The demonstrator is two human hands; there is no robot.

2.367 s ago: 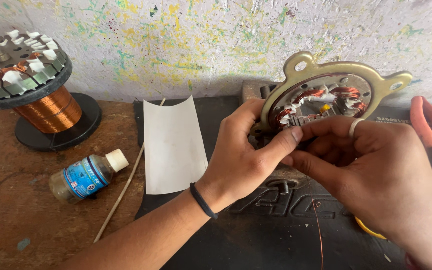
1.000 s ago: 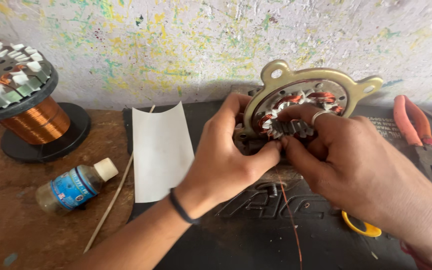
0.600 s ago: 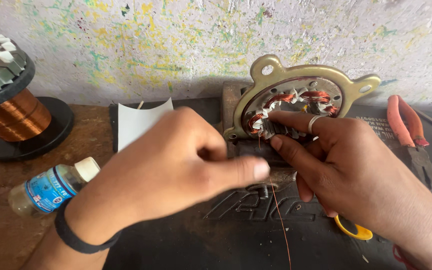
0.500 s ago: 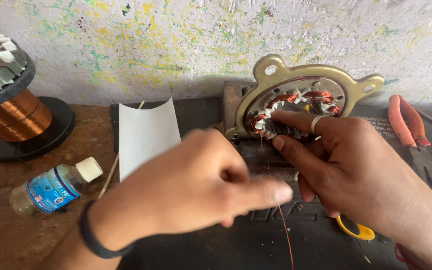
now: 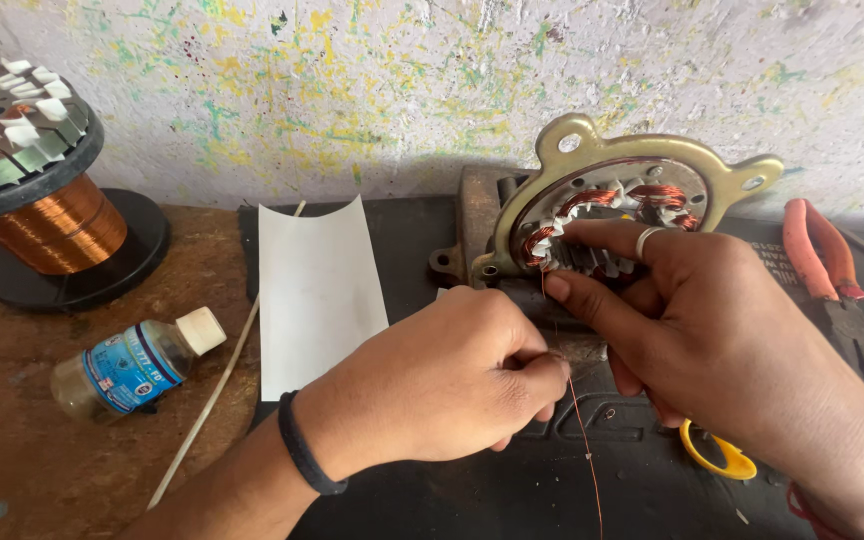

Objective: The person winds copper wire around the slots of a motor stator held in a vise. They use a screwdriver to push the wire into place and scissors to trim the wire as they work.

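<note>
Copper wire (image 5: 580, 440), thin and reddish, runs from the windings of the motor stator (image 5: 612, 215) down past the person's fingers and off the bottom edge of the view at about 6 o'clock. The stator, a ring of steel teeth wrapped in copper coils inside a brass-coloured mounting plate (image 5: 652, 150) with lugs, stands tilted against the paint-flecked wall (image 5: 402, 80) at roughly 1 o'clock.

The left hand (image 5: 442, 385), with a black band at the wrist, is closed with thumb and fingertips pinched together on the wire just below the stator. The right hand (image 5: 712, 330), wearing a ring, rests its index finger across the stator's teeth and presses another fingertip against the lower edge; its fingers are drawn together on the stator, steadying it.

Both hands work over a black mat (image 5: 452, 490). A curved white sheet of paper (image 5: 317, 290) lies at 10 o'clock from the left hand, with a thin wooden stick (image 5: 207, 405) just beside it. Farther toward 9 o'clock lies a small bottle (image 5: 132, 365) with a blue label on the brown bench. A spool of copper wire (image 5: 47, 225) with another stator core (image 5: 12, 125) on top stands at 10 o'clock. Red-handled pliers (image 5: 832, 280) lie at 3 o'clock, and a yellow-handled tool (image 5: 717, 460) shows under the right wrist.
</note>
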